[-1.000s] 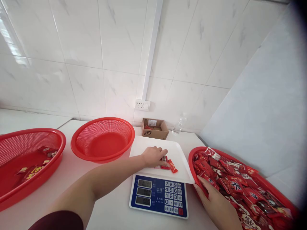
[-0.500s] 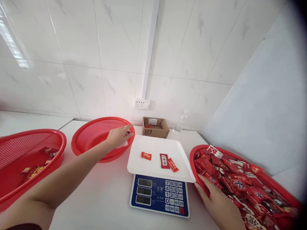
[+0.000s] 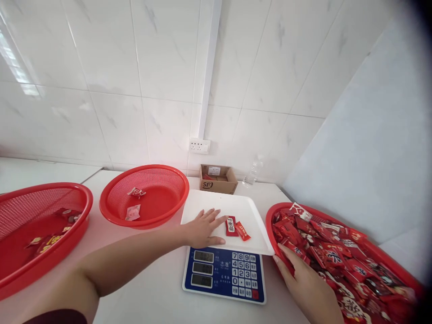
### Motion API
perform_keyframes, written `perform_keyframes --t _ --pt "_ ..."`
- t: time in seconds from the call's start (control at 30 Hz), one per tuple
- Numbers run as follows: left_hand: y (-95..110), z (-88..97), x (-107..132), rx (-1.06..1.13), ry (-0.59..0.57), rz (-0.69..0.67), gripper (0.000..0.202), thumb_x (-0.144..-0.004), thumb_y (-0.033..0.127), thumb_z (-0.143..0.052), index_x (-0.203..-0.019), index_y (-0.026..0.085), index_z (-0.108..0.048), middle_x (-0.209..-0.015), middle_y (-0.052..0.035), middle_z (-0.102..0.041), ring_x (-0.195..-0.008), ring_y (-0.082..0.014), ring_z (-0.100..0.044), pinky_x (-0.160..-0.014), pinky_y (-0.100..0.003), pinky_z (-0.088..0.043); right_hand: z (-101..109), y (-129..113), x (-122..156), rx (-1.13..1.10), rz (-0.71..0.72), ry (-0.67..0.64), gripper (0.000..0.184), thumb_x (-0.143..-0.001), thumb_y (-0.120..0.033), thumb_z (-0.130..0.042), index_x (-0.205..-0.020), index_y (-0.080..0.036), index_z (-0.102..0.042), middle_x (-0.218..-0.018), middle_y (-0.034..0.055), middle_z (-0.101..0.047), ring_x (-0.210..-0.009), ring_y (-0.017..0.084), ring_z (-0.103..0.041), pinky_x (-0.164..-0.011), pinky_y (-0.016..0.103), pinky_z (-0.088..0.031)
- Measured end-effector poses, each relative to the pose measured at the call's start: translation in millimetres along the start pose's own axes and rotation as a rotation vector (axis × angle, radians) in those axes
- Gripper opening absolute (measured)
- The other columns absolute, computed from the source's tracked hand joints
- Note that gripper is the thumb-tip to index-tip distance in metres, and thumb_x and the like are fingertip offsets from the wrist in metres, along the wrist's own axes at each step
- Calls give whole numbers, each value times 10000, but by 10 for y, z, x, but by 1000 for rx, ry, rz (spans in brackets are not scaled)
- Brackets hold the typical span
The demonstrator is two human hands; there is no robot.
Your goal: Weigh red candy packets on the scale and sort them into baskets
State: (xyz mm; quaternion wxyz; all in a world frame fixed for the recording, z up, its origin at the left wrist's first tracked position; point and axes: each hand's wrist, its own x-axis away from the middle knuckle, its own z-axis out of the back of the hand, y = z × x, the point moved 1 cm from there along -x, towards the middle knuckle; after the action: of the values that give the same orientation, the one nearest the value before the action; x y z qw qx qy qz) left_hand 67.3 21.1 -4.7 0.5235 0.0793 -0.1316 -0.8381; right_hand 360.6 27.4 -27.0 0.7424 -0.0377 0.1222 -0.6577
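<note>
My left hand lies over the left part of the white tray of the scale, fingers spread. A small red packet seen there earlier is hidden beneath it. Right of the fingertips lie a dark red packet with a white label and a small bright red packet. At the right, my right hand grips the near rim of the red basket, thumb outside and fingers inside. This basket is heaped with red wrapped packets. Numbers on the scale's display are too faint to read.
The middle red basket holds a red-and-white packet and a pink packet. Another red basket at the left holds several packets. A cardboard box and a clear bottle stand by the wall.
My left hand has moved right and nearer, from the middle basket to the scale tray. The red-and-white and pink packets now show inside that basket. My right hand stays on the rim.
</note>
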Motion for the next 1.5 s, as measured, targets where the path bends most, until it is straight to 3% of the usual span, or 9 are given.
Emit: perform_keyframes --t 0.13,0.3,0.5,0.8,0.97,1.17,1.27,1.37,1.5 --pt "189 -143 -376 -9 -9 -97 836 -820 725 -305 -1481 249 -114 -1546 -178 -142 -1406 -357 -131 -1044 -617 -199 6 -4 0 8 7 -11 577 -866 -555 -245 -1220 -246 -580 -1205 55 -638 -1023 241 -635 -791 348 -528" --pt "321 -209 -687 -140 5 -245 583 -881 630 -321 -1319 270 -460 -1399 -133 -453 -1291 -314 -389 -1009 -557 -289 19 -6 6 0 1 -58 579 -874 -564 -232 -1237 -253 -557 -1241 46 -615 -1045 250 -623 -803 371 -523" --pt "317 -198 -717 -262 98 -239 454 -912 531 -364 -1054 181 -616 -1077 -132 -626 -1031 -280 -564 -811 -407 -467 16 -10 5 -16 -6 -68 590 -872 -568 -230 -1253 -246 -544 -1260 47 -602 -1066 257 -610 -823 386 -516" --pt "152 -141 -677 -290 134 -133 255 -889 420 -511 -987 198 -589 -959 -81 -657 -889 -229 -636 -660 -305 -496 24 -24 19 11 0 -29 582 -872 -560 -242 -1236 -246 -570 -1234 57 -619 -1029 254 -631 -810 371 -524" --pt "-35 114 -346 -234 254 31 236 -956 340 -382 -1085 212 -532 -1020 -64 -639 -866 -202 -644 -664 -286 -477 -35 38 -8 -2 15 -5 583 -864 -566 -265 -1227 -236 -578 -1159 77 -661 -958 264 -660 -755 380 -542" --pt "-446 429 376 -140 380 390 344 -981 307 -224 -1237 238 -444 -1184 -82 -585 -993 -215 -604 -736 -300 -461 -149 146 -71 6 27 -27 622 -864 -596 -227 -1241 -232 -562 -1141 92 -668 -915 282 -672 -724 401 -539" --pt "-617 482 771 -77 327 523 381 -959 366 -284 -1278 237 -447 -1197 -107 -594 -1034 -251 -595 -748 -320 -463 -155 140 -94 18 4 -45 618 -865 -586 -220 -1240 -233 -563 -1143 101 -666 -893 287 -677 -697 402 -536" --pt "-656 459 1095 6 186 552 502 -861 547 -438 -1268 259 -505 -1172 -97 -636 -1012 -281 -618 -744 -326 -477 -115 76 -80 28 -23 -62 594 -864 -560 -242 -1246 -230 -554 -1115 102 -678 -890 289 -675 -715 405 -526" --pt "-703 386 1410 48 107 565 546 -887 585 -297 -1129 208 -609 -938 -100 -713 -797 -288 -662 -650 -362 -479 -8 -47 -31 21 -44 -73 534 -873 -507 -282 -1260 -244 -540 -1156 88 -661 -988 280 -645 -782 389 -503"
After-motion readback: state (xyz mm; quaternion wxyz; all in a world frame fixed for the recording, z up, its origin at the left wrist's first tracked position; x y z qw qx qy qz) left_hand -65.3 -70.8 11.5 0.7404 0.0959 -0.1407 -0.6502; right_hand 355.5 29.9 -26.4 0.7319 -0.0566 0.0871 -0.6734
